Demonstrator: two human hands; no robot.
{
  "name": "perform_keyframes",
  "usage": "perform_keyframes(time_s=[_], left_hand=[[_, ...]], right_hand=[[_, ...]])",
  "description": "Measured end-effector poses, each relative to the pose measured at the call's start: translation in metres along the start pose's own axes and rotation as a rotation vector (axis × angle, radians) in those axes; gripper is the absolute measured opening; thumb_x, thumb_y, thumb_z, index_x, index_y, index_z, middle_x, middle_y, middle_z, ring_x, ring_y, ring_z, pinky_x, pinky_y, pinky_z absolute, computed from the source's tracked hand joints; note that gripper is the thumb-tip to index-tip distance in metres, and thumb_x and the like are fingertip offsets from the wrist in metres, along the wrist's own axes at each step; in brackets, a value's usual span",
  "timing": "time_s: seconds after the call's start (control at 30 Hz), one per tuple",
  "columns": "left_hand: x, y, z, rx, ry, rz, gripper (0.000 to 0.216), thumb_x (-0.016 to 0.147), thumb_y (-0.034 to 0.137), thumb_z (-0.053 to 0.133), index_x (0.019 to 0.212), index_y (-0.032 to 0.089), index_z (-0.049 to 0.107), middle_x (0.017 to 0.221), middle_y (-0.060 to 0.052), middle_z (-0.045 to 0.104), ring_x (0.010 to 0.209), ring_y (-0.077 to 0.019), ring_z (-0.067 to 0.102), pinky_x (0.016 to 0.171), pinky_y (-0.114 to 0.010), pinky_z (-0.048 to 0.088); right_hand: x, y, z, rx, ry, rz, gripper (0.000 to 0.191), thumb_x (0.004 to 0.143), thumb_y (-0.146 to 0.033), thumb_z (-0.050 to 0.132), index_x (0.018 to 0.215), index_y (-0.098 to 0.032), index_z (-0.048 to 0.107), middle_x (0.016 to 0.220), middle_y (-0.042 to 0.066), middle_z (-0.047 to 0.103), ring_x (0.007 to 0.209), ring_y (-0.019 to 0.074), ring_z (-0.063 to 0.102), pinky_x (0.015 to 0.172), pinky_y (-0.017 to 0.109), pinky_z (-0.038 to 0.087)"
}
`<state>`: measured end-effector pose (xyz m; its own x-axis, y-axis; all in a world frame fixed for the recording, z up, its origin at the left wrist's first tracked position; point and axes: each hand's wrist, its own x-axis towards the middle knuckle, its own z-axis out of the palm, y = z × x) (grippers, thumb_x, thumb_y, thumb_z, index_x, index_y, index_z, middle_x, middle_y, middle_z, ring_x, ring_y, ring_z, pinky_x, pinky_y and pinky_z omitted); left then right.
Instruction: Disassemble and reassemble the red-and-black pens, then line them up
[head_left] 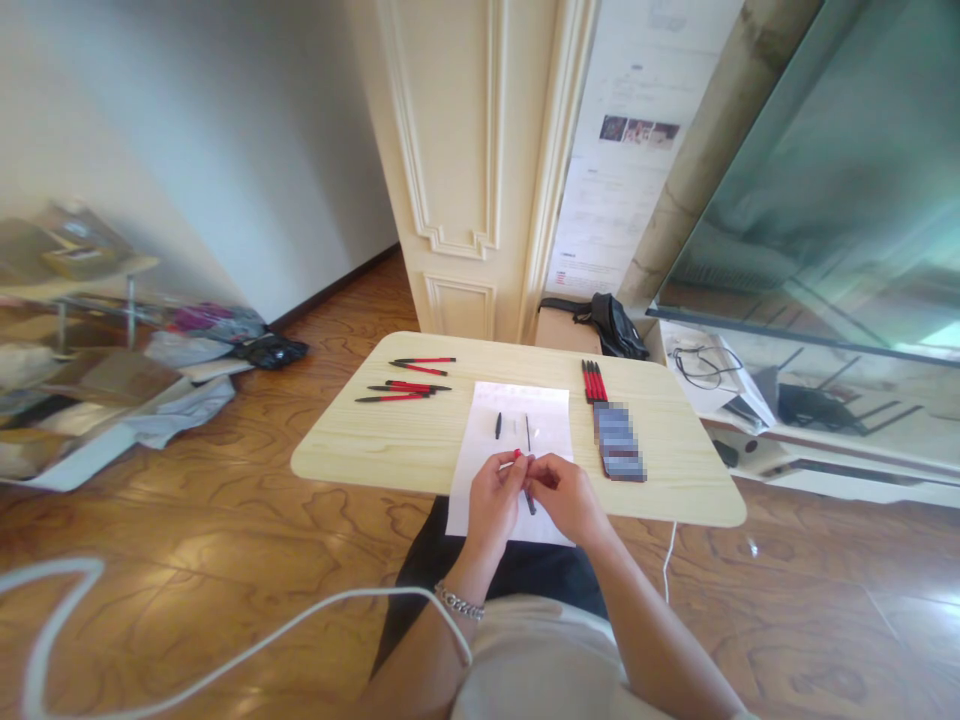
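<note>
My left hand (492,500) is closed in a pinch over the sheet of paper (469,470), with a small red pen part (517,454) showing at its fingertips. Against it, the fingertips of my right hand (568,497) are pinched together; what they hold is hidden. A dark, slender piece (532,503) shows between the two hands, partly covered. Beyond my fingers on the paper lie a black pen piece (499,425), a small pale piece like a spring (514,425) and a thin dark pen refill (527,430).
Several red-and-black pens (409,387) lie loosely on the left of the pale table (337,450). More pens (592,381) sit side by side at the right, above a phone (619,440) with a blurred screen. A white cable (300,622) crosses my left forearm.
</note>
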<state>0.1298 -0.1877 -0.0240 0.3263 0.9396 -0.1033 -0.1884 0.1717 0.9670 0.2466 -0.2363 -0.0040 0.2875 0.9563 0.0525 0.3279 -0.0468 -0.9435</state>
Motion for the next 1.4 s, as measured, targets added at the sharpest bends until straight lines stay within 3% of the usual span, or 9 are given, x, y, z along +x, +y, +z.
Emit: perform_keyframes(time_s=[0.1, 0.2, 0.33, 0.57, 0.83, 1.17, 1.4], left_hand=[[0.002, 0.003, -0.006, 0.093, -0.018, 0.088, 0.032, 0.079, 0.041, 0.065, 0.101, 0.017, 0.066, 0.100, -0.012, 0.070, 0.093, -0.0233, 0.066, 0.082, -0.034, 0.050], [0.007, 0.006, -0.018, 0.356, -0.017, 0.243, 0.025, 0.078, 0.033, 0.067, 0.100, 0.021, 0.068, 0.107, -0.010, 0.068, 0.100, -0.0243, 0.063, 0.092, -0.037, 0.045], [0.018, 0.000, -0.032, 0.701, -0.012, 0.487, 0.019, 0.076, 0.021, 0.068, 0.095, 0.022, 0.070, 0.108, -0.010, 0.067, 0.107, -0.0272, 0.056, 0.100, -0.043, 0.038], [0.022, -0.014, -0.039, 1.005, -0.088, 0.558, 0.025, 0.074, 0.012, 0.067, 0.099, 0.019, 0.067, 0.110, -0.008, 0.066, 0.106, -0.0267, 0.053, 0.097, -0.044, 0.042], [0.021, -0.020, -0.033, 1.073, -0.082, 0.582, 0.021, 0.078, 0.015, 0.064, 0.098, 0.018, 0.068, 0.112, -0.008, 0.065, 0.106, -0.0280, 0.051, 0.096, -0.045, 0.043], [0.023, -0.019, -0.024, 1.034, -0.058, 0.617, 0.019, 0.079, 0.017, 0.063, 0.097, 0.017, 0.067, 0.108, -0.009, 0.065, 0.104, -0.0283, 0.052, 0.094, -0.046, 0.044], [0.008, -0.003, -0.018, 0.918, -0.016, 0.622, 0.014, 0.085, 0.021, 0.058, 0.097, 0.020, 0.065, 0.101, -0.007, 0.066, 0.098, -0.0228, 0.056, 0.091, -0.039, 0.045]], right_hand=[[0.018, 0.004, -0.012, -0.109, 0.087, 0.018, 0.013, 0.077, -0.032, 0.059, 0.080, -0.020, 0.062, 0.071, 0.001, 0.066, 0.065, 0.0152, 0.059, 0.060, 0.026, 0.043], [0.045, 0.011, -0.027, -0.338, 0.207, 0.092, 0.012, 0.076, -0.030, 0.060, 0.083, -0.020, 0.063, 0.073, 0.001, 0.067, 0.067, 0.0147, 0.060, 0.064, 0.025, 0.041], [0.074, 0.021, -0.033, -0.613, 0.213, 0.189, 0.013, 0.078, -0.027, 0.059, 0.086, -0.020, 0.066, 0.077, 0.003, 0.069, 0.075, 0.0163, 0.061, 0.065, 0.025, 0.038], [0.080, 0.035, -0.020, -0.778, 0.179, 0.172, 0.019, 0.082, -0.032, 0.056, 0.082, -0.017, 0.068, 0.079, 0.007, 0.069, 0.076, 0.0182, 0.061, 0.064, 0.026, 0.035], [0.079, 0.035, -0.028, -0.675, 0.202, 0.163, 0.023, 0.080, -0.042, 0.059, 0.076, -0.020, 0.066, 0.074, 0.003, 0.069, 0.071, 0.0161, 0.059, 0.060, 0.025, 0.034], [0.050, 0.038, -0.048, -0.592, 0.307, 0.160, 0.024, 0.084, -0.042, 0.053, 0.080, -0.022, 0.066, 0.077, 0.002, 0.069, 0.071, 0.0162, 0.059, 0.063, 0.025, 0.036], [0.082, 0.034, -0.051, -0.663, 0.198, 0.137, 0.021, 0.084, -0.037, 0.054, 0.085, -0.022, 0.069, 0.085, 0.004, 0.071, 0.080, 0.0174, 0.062, 0.066, 0.024, 0.037]])
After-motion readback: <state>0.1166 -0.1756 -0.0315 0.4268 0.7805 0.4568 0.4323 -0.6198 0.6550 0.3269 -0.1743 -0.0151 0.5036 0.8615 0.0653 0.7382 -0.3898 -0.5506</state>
